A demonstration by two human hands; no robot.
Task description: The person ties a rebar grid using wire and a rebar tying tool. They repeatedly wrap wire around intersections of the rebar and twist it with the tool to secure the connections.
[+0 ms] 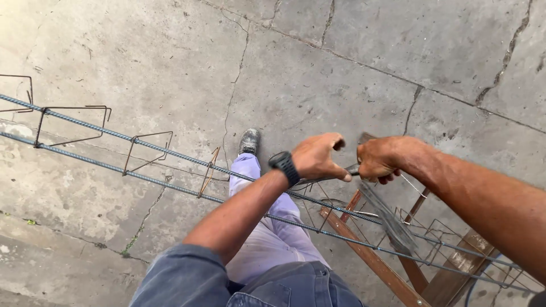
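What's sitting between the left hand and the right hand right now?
In the head view, only a short dark tool handle bridges the gap between left hand and right hand, above the long rebar.

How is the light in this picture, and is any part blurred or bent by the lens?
Head view: daylight is soft and even on the concrete floor, brightest at the upper left, with no hard shadows. The left hand and right hand are fairly sharp. The bundle of wires below them is smeared. The long steel bars look slightly bowed, probably wide-lens distortion.
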